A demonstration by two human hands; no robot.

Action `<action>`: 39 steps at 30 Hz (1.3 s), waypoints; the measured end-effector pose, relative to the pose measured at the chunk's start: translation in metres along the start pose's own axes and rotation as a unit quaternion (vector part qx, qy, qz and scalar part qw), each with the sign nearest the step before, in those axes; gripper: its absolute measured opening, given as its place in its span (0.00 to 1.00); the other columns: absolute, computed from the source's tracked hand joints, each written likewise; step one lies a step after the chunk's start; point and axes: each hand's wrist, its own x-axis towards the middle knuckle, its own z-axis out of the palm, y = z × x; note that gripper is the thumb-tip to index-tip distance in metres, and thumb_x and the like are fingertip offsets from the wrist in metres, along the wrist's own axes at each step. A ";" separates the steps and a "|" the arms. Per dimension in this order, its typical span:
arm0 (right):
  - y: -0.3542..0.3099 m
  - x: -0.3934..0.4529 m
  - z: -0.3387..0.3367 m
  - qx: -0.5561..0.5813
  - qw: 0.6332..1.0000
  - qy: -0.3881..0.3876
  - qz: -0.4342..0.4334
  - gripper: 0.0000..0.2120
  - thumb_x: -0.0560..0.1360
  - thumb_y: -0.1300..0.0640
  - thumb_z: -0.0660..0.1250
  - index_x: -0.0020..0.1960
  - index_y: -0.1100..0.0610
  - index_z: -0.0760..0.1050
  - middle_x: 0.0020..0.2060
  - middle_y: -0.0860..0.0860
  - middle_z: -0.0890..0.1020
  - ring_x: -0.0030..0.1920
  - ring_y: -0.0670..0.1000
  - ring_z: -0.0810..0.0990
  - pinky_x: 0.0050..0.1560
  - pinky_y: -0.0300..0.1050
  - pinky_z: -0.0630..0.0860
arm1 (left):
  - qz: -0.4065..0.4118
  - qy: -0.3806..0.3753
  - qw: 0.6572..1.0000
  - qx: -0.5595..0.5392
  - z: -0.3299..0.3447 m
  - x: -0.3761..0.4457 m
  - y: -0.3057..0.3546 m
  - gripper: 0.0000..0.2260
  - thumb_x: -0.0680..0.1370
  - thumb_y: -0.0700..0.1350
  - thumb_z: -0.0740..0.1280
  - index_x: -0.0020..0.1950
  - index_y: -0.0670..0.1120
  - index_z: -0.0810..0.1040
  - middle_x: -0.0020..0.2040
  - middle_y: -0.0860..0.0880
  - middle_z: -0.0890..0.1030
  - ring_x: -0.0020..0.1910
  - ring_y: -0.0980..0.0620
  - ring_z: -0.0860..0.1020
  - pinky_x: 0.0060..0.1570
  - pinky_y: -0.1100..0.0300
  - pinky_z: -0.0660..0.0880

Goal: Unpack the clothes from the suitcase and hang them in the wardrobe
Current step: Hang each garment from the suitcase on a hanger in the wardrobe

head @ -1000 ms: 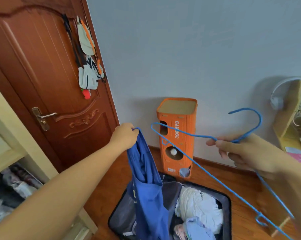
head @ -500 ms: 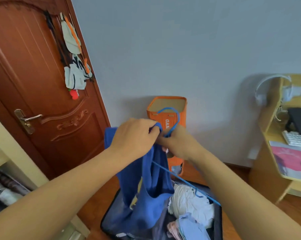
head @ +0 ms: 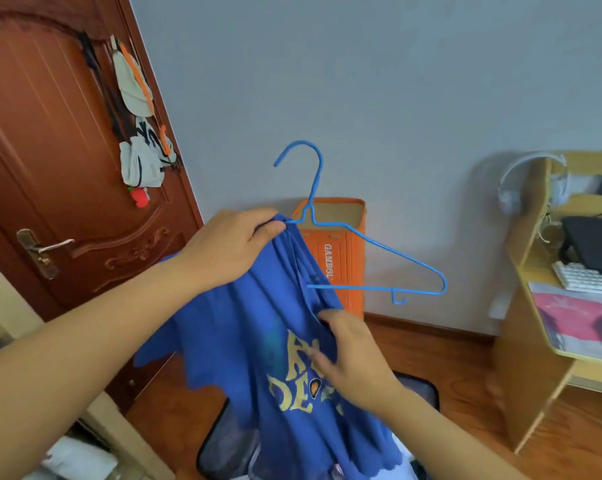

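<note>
A blue T-shirt (head: 244, 341) with yellow lettering hangs in front of me, half threaded onto a blue wire hanger (head: 372, 244). My left hand (head: 230, 244) grips the bunched collar together with the hanger's left shoulder. My right hand (head: 351, 355) lies against the shirt's front below the hanger bar, fingers pressed into the cloth. The hanger's right shoulder and hook stick out bare. Below, the open dark suitcase (head: 223, 441) lies on the floor, mostly hidden by the shirt. The wardrobe's pale frame (head: 1, 299) shows at the left edge.
A brown door (head: 50, 168) with pouches hung on it stands left. An orange box (head: 348, 244) leans on the grey wall behind the hanger. A yellow wooden desk (head: 534, 323) with keyboard and headphones stands right. Wooden floor lies between.
The hanger has gone into the shirt's neck and now stands upright with its hook up. My right hand left the hanger and dropped onto the shirt's front; the shirt spread out wider.
</note>
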 end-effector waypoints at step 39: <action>-0.057 0.169 -0.088 -0.124 0.977 -0.053 -0.168 0.25 0.80 0.34 0.49 0.47 0.50 0.76 0.42 0.45 0.81 0.45 0.47 0.79 0.50 0.52 0.74 | -0.148 0.184 0.955 0.182 -0.105 -0.136 -0.121 0.25 0.82 0.60 0.53 0.71 0.49 0.75 0.59 0.45 0.77 0.60 0.43 0.76 0.60 0.45 0.73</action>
